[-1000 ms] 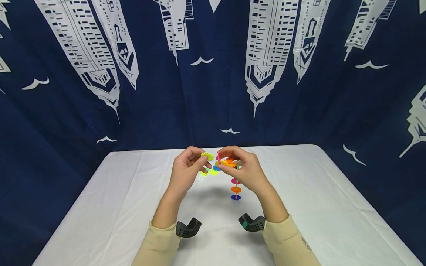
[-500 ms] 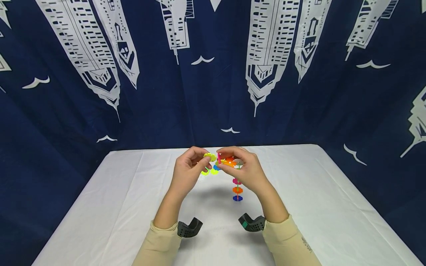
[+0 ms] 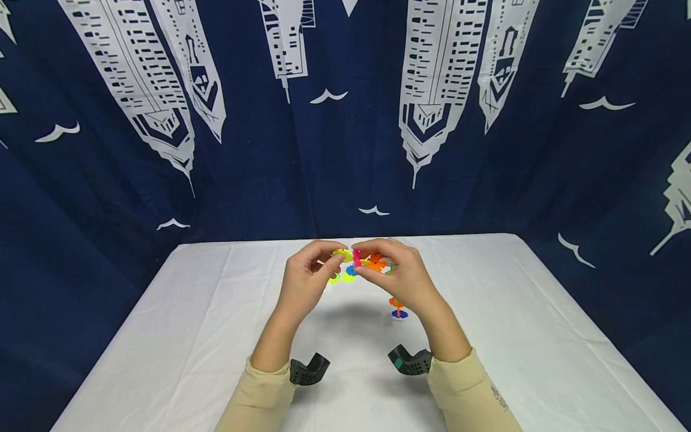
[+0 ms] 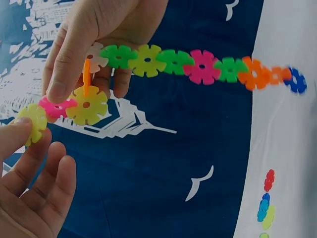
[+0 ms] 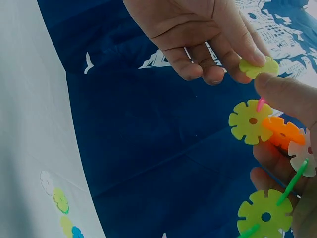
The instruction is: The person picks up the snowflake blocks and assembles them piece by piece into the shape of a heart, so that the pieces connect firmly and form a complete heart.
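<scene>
My left hand pinches a yellow snowflake building disc between thumb and index finger; its other fingers lie loosely bent. My right hand pinches a pink snowflake disc, whose edge meets the yellow disc. Whether their slots are locked I cannot tell. The pink disc belongs to a chain: a second yellow disc, an orange one, a pale clear one, then a long row ending in a dark blue disc. In the head view the right hand hides much of this chain.
Behind the hands, loose discs lie on the white-covered table, among them a yellow one and a blue one. A red disc lies near them. A navy curtain with white buildings hangs at the table's back.
The left hand has moved slightly right, bringing its yellow disc up against the pink one. The pink disc has turned a little, and the chain's dark blue end has swung rightward.
</scene>
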The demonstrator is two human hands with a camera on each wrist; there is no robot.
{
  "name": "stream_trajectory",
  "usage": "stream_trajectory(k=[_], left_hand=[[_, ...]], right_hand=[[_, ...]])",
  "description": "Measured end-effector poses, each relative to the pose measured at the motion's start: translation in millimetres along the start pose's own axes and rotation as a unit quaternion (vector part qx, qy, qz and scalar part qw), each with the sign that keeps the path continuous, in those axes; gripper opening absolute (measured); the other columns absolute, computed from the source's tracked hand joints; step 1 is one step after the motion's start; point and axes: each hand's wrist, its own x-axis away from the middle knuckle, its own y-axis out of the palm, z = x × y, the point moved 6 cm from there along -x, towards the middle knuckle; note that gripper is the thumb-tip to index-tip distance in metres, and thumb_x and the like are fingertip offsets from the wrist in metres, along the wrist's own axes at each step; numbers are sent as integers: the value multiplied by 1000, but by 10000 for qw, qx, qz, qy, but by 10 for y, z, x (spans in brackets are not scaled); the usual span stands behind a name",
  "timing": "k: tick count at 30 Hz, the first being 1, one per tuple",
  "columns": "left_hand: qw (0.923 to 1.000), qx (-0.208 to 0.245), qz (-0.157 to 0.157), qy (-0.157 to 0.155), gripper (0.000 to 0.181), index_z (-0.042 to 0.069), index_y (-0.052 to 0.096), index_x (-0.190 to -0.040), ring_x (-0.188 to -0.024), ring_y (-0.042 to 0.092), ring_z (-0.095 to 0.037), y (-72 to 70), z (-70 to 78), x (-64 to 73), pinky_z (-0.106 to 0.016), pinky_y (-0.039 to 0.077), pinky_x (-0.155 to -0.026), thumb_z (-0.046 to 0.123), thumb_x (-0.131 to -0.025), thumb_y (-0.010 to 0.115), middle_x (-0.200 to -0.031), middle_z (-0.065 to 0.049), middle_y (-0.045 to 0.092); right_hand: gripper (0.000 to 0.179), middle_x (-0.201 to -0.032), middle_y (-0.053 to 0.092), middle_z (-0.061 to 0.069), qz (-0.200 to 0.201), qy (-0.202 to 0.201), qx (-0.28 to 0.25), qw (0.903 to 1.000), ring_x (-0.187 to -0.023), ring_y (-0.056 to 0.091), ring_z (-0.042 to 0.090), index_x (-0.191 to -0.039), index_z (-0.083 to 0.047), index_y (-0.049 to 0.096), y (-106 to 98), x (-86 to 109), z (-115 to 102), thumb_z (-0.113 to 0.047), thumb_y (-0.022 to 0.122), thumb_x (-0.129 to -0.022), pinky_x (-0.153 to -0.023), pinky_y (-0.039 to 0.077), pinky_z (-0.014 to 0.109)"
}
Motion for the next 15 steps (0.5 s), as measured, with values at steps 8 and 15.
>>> stream_trajectory(k=[8,15], left_hand=[[9977,-300,38,599,15,8,78,-103,-75,67,-17,13,83,8,-26,61,-64,2,-89,72,-91,-7,65],[9914,-817,183,1005,16,11,80,-98,-74,64,-13,-10,126,19,-21,58,-68,4,-84,78,-83,-2,66]], right_hand=[[31,-100,76,-8,-78,-301,654,9974,-92,64,10,-109,-19,76,-12,4,-78,-19,86,-79,-77,55,27],[29,-100,76,-9,-225,-261,857,9957,-89,68,7,-108,-20,76,-20,6,-124,-20,85,-80,-80,57,30]])
